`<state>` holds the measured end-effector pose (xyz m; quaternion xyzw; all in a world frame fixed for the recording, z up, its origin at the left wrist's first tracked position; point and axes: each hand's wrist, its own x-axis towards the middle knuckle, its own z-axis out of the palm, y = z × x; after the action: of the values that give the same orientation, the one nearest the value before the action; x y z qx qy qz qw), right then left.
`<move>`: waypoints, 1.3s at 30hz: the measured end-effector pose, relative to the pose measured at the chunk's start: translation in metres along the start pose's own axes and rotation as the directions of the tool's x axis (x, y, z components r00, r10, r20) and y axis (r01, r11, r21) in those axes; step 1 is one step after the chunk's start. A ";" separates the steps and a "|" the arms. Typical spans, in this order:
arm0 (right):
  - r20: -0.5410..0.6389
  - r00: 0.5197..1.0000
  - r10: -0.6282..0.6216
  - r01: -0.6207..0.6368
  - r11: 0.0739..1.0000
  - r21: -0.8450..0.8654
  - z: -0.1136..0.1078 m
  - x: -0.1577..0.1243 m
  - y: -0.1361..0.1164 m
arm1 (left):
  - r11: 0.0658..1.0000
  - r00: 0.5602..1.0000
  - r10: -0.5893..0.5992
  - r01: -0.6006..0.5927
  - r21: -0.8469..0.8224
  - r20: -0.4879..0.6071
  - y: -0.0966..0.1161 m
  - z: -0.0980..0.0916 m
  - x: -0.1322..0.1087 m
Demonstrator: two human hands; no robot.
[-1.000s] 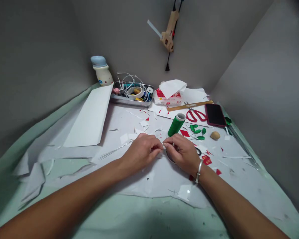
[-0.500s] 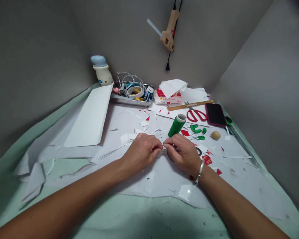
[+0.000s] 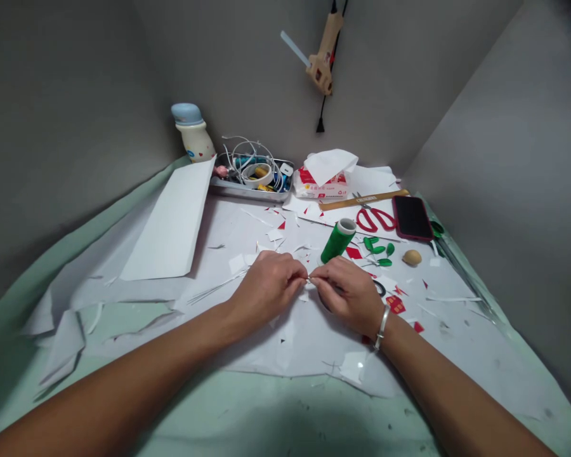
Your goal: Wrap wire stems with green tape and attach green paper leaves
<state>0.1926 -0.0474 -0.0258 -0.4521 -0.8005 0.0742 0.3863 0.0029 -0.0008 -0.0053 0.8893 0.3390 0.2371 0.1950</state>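
Observation:
My left hand and my right hand meet low over a white paper sheet, fingertips nearly touching. Both pinch a thin white strip, possibly paper or wire, though it is too fine to tell. Under my right hand a thin dark curved loop shows, mostly hidden by the hand. A spool of green thread stands just beyond my hands, and red and white paper scraps lie around them. A silver bangle circles my right wrist.
Red scissors, a wooden ruler, a black phone, green leaf cutouts, a metal tray of cables, tissues and a folded white card lie beyond. Grey walls rise behind; a glue gun hangs there.
My hands have drawn slightly closer together around the thin strip. The view has tilted a little, with little else changed.

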 end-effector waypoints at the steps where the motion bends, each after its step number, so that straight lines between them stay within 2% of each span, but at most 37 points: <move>1: -0.019 0.999 0.029 -0.029 1.000 0.011 0.000 0.001 0.000 | 1.000 1.000 0.017 -0.017 -0.013 0.017 0.000 0.001 0.000; 5: -0.024 0.989 0.148 -0.146 0.986 0.082 0.000 0.002 0.005 | 0.983 0.999 -0.007 0.016 -0.185 0.049 0.002 -0.001 0.001; 8: 0.043 0.981 0.188 -0.192 0.973 0.127 0.001 0.001 0.008 | 0.934 0.995 -0.083 0.097 -0.343 0.057 0.007 -0.007 0.003; 11: 0.113 0.975 0.194 -0.206 0.973 0.108 0.001 -0.001 0.009 | 0.890 0.989 -0.146 0.146 -0.433 0.033 0.011 -0.012 0.004; 16: 0.226 0.955 0.190 -0.188 0.982 -0.032 -0.003 -0.003 0.012 | 0.860 0.971 -0.240 0.202 -0.469 -0.021 0.010 -0.015 0.004; 20: 0.270 0.943 0.195 -0.164 0.977 -0.136 -0.011 -0.003 0.012 | 0.871 0.969 -0.242 0.198 -0.450 -0.042 0.008 -0.016 0.004; 23: 0.270 0.942 0.199 -0.165 0.975 -0.146 -0.016 0.001 0.009 | 0.868 0.969 -0.246 0.206 -0.451 -0.030 0.008 -0.015 0.004; 26: 0.180 0.969 0.168 -0.159 0.985 -0.066 -0.019 0.005 0.002 | 0.864 0.968 -0.249 0.212 -0.456 -0.023 0.008 -0.014 0.004; 29: 0.063 0.985 0.162 -0.167 0.981 0.093 -0.014 0.008 -0.007 | 0.866 0.970 -0.241 0.205 -0.456 -0.022 0.007 -0.012 0.003; 31: 0.031 0.978 0.205 -0.207 0.949 0.240 -0.008 0.008 -0.012 | 0.861 0.971 -0.239 0.208 -0.463 -0.007 0.008 -0.012 0.003; 35: 0.045 0.959 0.281 -0.268 0.841 0.470 0.007 0.004 -0.017 | 0.844 0.968 -0.251 0.233 -0.484 0.028 0.011 -0.012 0.003; 39: 0.004 0.919 0.395 -0.346 0.798 0.493 0.011 0.000 -0.016 | 0.851 0.966 -0.259 0.238 -0.468 0.020 0.013 -0.013 0.003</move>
<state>0.1745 -0.0540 -0.0258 -0.4919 -0.6319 0.3235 0.5041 0.0043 -0.0051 0.0126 0.7596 0.3882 0.3037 0.4243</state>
